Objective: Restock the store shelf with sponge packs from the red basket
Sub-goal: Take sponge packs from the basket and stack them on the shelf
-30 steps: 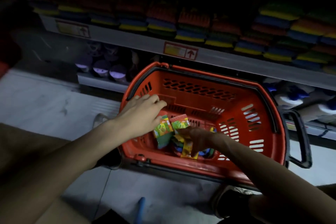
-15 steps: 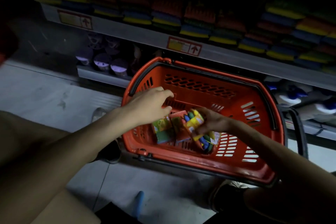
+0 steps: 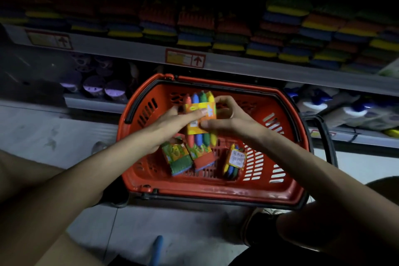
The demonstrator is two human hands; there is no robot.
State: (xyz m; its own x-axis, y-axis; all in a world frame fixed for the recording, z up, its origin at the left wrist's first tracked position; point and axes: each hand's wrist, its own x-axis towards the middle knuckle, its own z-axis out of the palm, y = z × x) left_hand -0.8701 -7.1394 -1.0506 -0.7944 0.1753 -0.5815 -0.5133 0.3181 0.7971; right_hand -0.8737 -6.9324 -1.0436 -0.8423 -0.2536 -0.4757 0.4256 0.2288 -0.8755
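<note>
A sponge pack (image 3: 200,117) with red, blue, green and yellow sponges in an orange sleeve is held above the red basket (image 3: 216,192). My left hand (image 3: 172,125) holds its left side, thumb across the sleeve. My right hand (image 3: 228,119) grips its right side, fingers curled over the top edge. Three more packs lie in the basket: a green-topped pack (image 3: 178,158), a red-edged pack (image 3: 201,155) and a smaller pack (image 3: 234,163) with a white label. The shelf (image 3: 237,65) behind carries rows of stacked sponge packs (image 3: 194,34).
The basket stands on a pale tiled floor (image 3: 64,131) in front of the shelving. A lower shelf holds purple-topped containers (image 3: 103,90) at left and white bottles with blue caps (image 3: 336,106) at right. The basket's black handle (image 3: 326,142) hangs at its right side. My knees frame the bottom.
My right hand has lifted a sponge pack out of the basket and my left hand has come over to take its left side. The pack now stands upright above the basket.
</note>
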